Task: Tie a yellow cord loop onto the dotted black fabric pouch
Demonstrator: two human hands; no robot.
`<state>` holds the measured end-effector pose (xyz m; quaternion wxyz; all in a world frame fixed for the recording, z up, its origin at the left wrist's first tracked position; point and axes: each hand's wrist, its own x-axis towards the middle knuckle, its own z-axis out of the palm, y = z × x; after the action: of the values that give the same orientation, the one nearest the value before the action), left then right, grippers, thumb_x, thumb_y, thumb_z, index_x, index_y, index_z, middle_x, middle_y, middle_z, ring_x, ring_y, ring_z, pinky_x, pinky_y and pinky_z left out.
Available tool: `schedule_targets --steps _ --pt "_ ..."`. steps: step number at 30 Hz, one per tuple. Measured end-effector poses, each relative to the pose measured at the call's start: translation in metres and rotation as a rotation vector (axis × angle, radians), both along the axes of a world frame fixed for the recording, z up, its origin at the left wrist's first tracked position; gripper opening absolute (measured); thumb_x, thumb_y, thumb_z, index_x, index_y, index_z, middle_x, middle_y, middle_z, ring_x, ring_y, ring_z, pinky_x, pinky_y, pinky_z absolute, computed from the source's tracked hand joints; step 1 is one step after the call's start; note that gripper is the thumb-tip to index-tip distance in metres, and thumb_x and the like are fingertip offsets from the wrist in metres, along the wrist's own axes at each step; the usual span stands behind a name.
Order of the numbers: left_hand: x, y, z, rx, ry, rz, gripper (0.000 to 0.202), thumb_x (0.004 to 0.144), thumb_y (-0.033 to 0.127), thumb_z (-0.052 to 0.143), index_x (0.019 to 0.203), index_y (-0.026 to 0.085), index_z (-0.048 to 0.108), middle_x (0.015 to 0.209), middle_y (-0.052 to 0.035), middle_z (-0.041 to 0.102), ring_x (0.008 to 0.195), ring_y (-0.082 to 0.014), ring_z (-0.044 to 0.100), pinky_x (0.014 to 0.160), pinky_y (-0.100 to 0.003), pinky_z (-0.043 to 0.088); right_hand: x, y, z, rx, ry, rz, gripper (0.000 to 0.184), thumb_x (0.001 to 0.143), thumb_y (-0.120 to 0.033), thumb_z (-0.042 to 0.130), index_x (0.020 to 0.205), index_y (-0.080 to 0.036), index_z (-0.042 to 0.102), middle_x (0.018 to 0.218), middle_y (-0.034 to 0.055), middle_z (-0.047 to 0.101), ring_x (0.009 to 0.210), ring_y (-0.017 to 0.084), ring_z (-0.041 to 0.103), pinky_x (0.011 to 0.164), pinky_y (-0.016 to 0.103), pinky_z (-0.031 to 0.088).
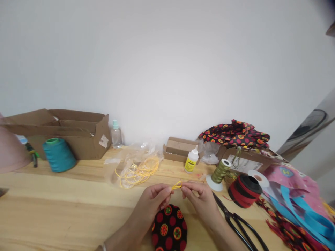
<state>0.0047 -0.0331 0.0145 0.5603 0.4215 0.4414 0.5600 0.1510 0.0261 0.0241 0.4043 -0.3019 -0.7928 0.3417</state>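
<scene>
Between my hands runs a short looped piece of yellow cord [177,186]. My left hand [155,200] pinches one end of it with thumb and forefinger. On the other side, my right hand [198,198] is closed on the cord's other end. Just below them lies a round patterned fabric piece [170,228], black with red dots and flower motifs. Its left edge is partly covered by my left hand, and whether the cord is joined to it I cannot tell. A loose coil of yellow cord [141,173] rests on a clear plastic bag behind my left hand.
Black scissors [234,219] lie right of my right hand. Behind stand a glue bottle [191,161], a green thread spool [222,170], a red-and-black spool [244,191] and a small box [180,149]. Left are a teal thread cone [59,155] and a cardboard box [78,134]. Blue ribbon [300,209] lies right.
</scene>
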Motion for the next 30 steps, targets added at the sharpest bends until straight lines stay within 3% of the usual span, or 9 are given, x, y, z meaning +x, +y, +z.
schedule_targets --steps 7,11,16,20,24,30 --pt "-0.001 0.001 0.004 -0.011 0.031 0.068 0.036 0.073 0.042 0.05 0.049 0.017 0.041 0.046 0.0059 0.033 0.046 -0.008 0.027 0.047 -0.02 0.025 0.003 -0.001 -0.001 0.197 -0.066 -0.046 0.02 0.08 -0.026 0.049 0.068 -0.018 0.064 0.056 0.0003 0.058 0.053 0.012 0.05 0.052 0.024 0.04" --pt "-0.002 0.003 -0.001 0.002 0.028 0.135 0.033 0.072 0.04 0.051 0.051 0.016 0.043 0.048 0.0061 0.035 0.048 -0.0083 0.03 0.049 -0.02 0.027 0.004 -0.002 -0.004 0.434 -0.205 -0.026 0.018 0.082 -0.023 0.047 0.078 -0.02 0.064 0.062 0.0024 0.058 0.059 0.013 0.048 0.055 0.026 0.036" --pt "-0.004 0.004 -0.004 -0.026 0.147 0.221 0.031 0.073 0.039 0.05 0.052 0.017 0.045 0.047 0.0072 0.033 0.046 -0.0083 0.03 0.046 -0.02 0.026 -0.001 -0.008 0.003 0.719 -0.427 -0.033 0.016 0.081 -0.02 0.047 0.077 -0.022 0.062 0.061 0.0021 0.058 0.059 0.014 0.042 0.052 0.027 0.029" --pt "-0.004 0.003 0.0 0.013 0.389 0.206 0.023 0.072 0.033 0.05 0.059 0.015 0.057 0.055 0.0025 0.052 0.059 -0.0131 0.047 0.058 -0.022 0.036 -0.003 -0.016 0.011 0.86 -0.491 -0.03 0.015 0.082 -0.017 0.045 0.081 -0.022 0.06 0.066 0.001 0.058 0.061 0.014 0.041 0.054 0.028 0.028" --pt "-0.003 0.001 0.003 0.069 0.611 0.135 0.023 0.072 0.03 0.048 0.063 0.015 0.063 0.063 -0.0012 0.062 0.066 -0.0167 0.054 0.061 -0.023 0.039 0.001 -0.017 0.015 0.829 -0.398 -0.086 0.014 0.08 -0.017 0.049 0.08 -0.025 0.061 0.069 0.0005 0.058 0.063 0.014 0.043 0.056 0.028 0.029" --pt "-0.002 -0.002 0.005 0.14 0.783 0.016 0.02 0.072 0.025 0.047 0.064 0.016 0.062 0.059 0.0001 0.059 0.058 -0.0128 0.049 0.055 -0.02 0.036 0.005 -0.006 0.013 0.516 -0.16 -0.077 0.01 0.076 -0.022 0.055 0.073 -0.022 0.064 0.068 0.0016 0.057 0.068 0.014 0.047 0.061 0.028 0.035"
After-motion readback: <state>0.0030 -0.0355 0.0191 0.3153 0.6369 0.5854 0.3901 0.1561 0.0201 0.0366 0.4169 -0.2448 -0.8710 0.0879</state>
